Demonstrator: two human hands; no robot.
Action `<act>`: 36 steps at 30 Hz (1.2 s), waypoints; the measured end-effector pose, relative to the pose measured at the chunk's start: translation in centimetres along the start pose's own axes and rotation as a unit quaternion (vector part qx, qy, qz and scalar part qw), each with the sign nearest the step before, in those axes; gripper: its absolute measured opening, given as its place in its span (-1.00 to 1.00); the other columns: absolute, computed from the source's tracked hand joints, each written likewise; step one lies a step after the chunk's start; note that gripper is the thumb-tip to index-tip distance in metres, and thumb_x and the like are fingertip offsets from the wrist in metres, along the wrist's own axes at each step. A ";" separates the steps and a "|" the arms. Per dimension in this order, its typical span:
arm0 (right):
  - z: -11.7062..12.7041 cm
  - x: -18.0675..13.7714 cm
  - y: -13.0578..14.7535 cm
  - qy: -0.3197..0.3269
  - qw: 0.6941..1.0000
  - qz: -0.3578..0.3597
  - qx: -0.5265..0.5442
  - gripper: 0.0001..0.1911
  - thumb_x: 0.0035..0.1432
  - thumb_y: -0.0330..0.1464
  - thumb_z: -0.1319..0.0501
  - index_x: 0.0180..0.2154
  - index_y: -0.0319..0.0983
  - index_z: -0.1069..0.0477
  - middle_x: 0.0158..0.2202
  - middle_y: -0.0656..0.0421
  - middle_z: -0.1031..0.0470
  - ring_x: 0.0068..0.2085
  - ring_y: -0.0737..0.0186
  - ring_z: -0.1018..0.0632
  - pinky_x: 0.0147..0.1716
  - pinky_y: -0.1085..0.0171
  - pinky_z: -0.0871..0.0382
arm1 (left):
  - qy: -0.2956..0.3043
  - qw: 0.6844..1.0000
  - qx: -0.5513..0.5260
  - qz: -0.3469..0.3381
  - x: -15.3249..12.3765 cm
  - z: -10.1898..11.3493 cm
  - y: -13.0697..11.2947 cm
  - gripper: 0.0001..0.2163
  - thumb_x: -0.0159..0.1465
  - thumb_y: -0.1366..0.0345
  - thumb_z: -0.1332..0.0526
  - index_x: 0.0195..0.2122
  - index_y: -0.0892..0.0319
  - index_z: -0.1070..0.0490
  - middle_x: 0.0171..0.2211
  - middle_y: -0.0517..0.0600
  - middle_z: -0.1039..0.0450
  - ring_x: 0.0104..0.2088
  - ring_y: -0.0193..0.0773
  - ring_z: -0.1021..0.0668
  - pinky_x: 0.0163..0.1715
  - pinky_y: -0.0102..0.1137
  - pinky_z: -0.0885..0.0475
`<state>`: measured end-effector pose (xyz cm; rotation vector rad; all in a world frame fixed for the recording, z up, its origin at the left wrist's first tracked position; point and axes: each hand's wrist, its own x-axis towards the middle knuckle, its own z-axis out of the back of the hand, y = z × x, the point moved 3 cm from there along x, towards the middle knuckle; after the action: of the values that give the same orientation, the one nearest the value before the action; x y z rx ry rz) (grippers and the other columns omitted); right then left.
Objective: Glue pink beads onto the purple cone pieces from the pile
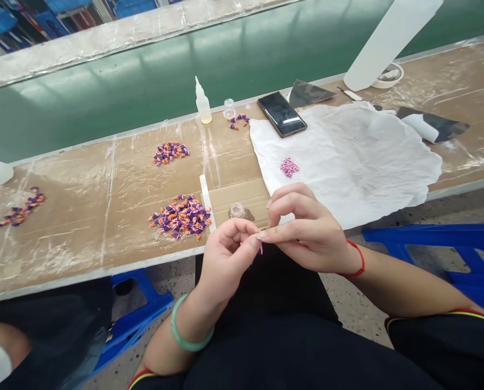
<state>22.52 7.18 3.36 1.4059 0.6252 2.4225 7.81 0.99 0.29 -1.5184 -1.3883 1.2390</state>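
Nearest, at the table's near edge, the person's left hand (230, 257) pinches a small purple piece (260, 250) between thumb and forefinger; only a sliver shows below the fingertips, so its full shape is hidden. It should be very light, perhaps a little slippery because it is so small, and any fine parts could bend or break; a gentle fingertip hold on its sides would suit it better than a hard squeeze. The right hand (309, 230) comes in from the right, palm turned down, one fingertip meeting the left thumb and the other fingers arched above; whether it grips the piece too or merely touches cannot be told. Both forearms slant inward, the left wearing a green bangle (192, 327), the right a red cord (359, 259). Just past the left hand stands a small clear pot (237, 210), with a white stick (206, 197) to its left and a pile of purple-and-orange figures (181, 218) beyond that stick. Farther right, pink bits (289, 167) lie on a white cloth (355, 157); at the far edge are a phone (282, 114) and an upright dropper bottle (203, 105).
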 end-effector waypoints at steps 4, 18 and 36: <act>-0.2 -0.2 0.1 0.004 0.996 -0.053 0.074 -0.82 0.23 -0.48 -0.24 -0.16 -0.11 -0.48 -0.33 0.17 -0.45 -0.22 0.19 -0.49 -0.23 0.16 -0.45 | -0.025 0.998 0.043 -0.039 -0.3 -0.1 -0.5 -0.71 0.17 0.03 -0.40 -0.42 0.16 -0.46 -0.60 -0.11 -0.39 -0.62 -0.41 -0.31 -0.60 -0.47 -0.25; -1.3 0.0 0.6 0.055 0.962 -0.240 0.121 -0.86 0.09 -0.54 -0.17 -0.45 -0.22 -0.35 -0.52 0.25 -0.44 -0.50 0.40 -0.44 -0.48 0.40 -0.36 | -0.084 0.962 0.213 -0.153 -1.1 0.0 -1.7 -0.91 0.20 0.34 -0.31 -0.46 0.14 -0.48 -0.63 -0.12 -0.37 -0.64 -0.41 -0.29 -0.63 -0.46 -0.21; -2.4 1.0 0.7 0.103 0.929 -0.303 0.188 -0.87 0.14 -0.50 -0.09 -0.43 -0.19 -0.25 -0.54 0.27 -0.38 -0.51 0.39 -0.42 -0.50 0.38 -0.34 | -0.073 0.988 0.011 -0.136 -0.5 2.9 -0.4 -0.84 0.25 0.19 -0.38 -0.34 0.16 -0.52 -0.54 -0.11 -0.48 -0.59 -0.45 -0.45 -0.55 -0.57 -0.39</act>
<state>19.90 6.49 3.41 0.8769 1.4005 2.0121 4.93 0.31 -0.10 -1.1934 -1.6116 1.2072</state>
